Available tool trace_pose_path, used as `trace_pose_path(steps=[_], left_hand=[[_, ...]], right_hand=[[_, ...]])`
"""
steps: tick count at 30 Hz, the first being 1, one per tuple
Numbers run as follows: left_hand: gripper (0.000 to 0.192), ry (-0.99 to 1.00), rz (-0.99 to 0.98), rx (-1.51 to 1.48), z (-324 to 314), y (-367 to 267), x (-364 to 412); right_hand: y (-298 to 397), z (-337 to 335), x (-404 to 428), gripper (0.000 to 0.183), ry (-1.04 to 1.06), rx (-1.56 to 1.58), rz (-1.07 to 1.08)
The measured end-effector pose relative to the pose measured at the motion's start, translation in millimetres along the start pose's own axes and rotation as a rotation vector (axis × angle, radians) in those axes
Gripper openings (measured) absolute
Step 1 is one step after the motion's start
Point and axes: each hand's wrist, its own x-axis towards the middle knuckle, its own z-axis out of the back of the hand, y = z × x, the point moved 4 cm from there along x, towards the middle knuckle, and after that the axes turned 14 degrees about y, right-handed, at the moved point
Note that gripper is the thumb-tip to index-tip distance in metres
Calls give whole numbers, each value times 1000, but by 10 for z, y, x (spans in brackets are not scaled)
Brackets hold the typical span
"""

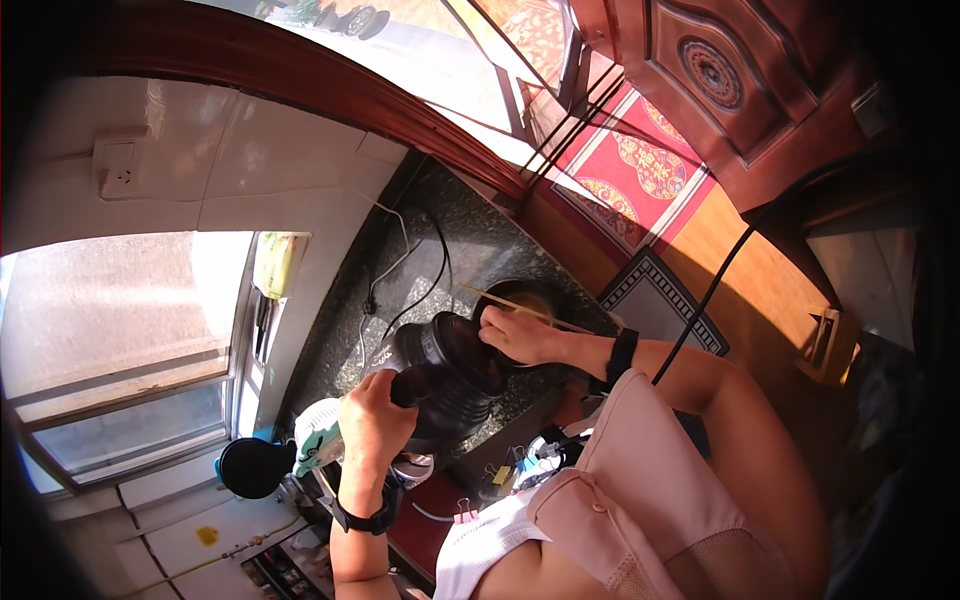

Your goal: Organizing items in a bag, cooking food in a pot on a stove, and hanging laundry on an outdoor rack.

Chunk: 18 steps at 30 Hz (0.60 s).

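My left hand [377, 412] is closed around the handle of a black ribbed kettle [457, 375], which bears white writing on its side. The kettle is tilted, its top end towards a dark bowl [553, 291] on the stone counter. Some yellowish contents show inside the bowl. A pair of chopsticks [487, 295] lies across it, running behind my right hand [517, 335]. That hand's fingers are curled between the kettle's top and the bowl; whether they grip the kettle, the bowl or the chopsticks is hidden.
Power cords [442, 262] run over the dark speckled counter [480, 202]. By my left wrist are a green-and-white bag [315, 431] and a round black object [257, 467]. A window [127, 315] is at left, a wall socket [120, 169] above. Beyond the counter lie a red carpet [637, 172] and grey mat [660, 300].
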Motion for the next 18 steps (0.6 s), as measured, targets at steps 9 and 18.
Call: trace_pose_path(steps=[9, 18], left_hand=[[21, 74, -2, 48, 48, -175, 42], [21, 137, -39, 95, 30, -249, 80]], right_hand=[[-111, -43, -62, 23, 52, 189, 108], [-169, -56, -134, 14, 265, 552, 73]])
